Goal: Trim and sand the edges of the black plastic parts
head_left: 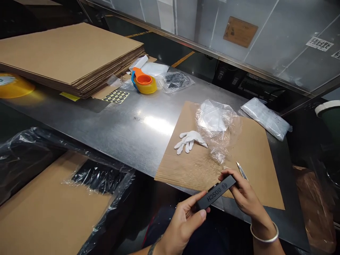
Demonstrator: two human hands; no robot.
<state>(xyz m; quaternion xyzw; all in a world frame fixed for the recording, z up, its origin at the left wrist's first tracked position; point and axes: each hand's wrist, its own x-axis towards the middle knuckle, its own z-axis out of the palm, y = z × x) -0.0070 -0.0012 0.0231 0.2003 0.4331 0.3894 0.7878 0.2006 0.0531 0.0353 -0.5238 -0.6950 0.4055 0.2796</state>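
Note:
Both my hands hold a narrow dark grey box (215, 193) printed with white BOSCH lettering, just off the near edge of the steel table (127, 127). My left hand (183, 223) pinches its lower left end between thumb and fingers. My right hand (243, 193) grips the upper right end, and a bangle sits on that wrist. A thin metal blade or pen (241, 170) lies on the cardboard sheet (252, 156) just beyond my right hand. A white glove (190, 141) and a crumpled clear plastic bag (216, 125) rest on the same sheet.
A stack of flat cardboard sheets (69, 53) fills the far left. An orange and yellow tape dispenser (144, 81), a sheet of round black stickers (116, 96) and bagged items (265, 117) lie at the back. A plastic-lined carton with cardboard (53, 205) stands at lower left.

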